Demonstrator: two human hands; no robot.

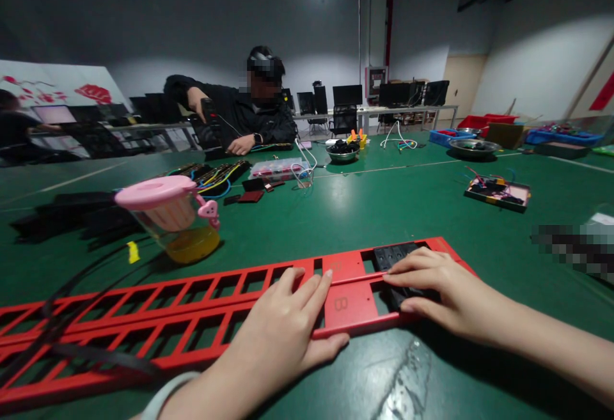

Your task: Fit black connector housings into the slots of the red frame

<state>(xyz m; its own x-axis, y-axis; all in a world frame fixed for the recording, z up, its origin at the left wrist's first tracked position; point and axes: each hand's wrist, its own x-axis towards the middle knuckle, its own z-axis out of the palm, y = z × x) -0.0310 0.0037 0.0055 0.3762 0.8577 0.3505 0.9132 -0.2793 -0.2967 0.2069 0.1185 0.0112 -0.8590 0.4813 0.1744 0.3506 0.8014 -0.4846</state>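
A long red frame [352,308] with two rows of rectangular openings lies across the green table, marked with a "B" near its right end. My left hand [292,318] rests over the frame beside the marked plate, fingers apart, thumb along the near edge. Two black blocks [391,256] sit in the openings at the right end, one in each row. My right hand [432,286] lies over them with its fingers spread, covering most of the nearer block. Black straps [103,357] lie over the frame's left part.
A pink-lidded cup [192,241] with yellow liquid stands behind the frame. Across the table [355,206], a person [249,113] holds a black tool. A clear box [278,169], metal bowls [342,155], cables and a small tray [499,193] lie farther back.
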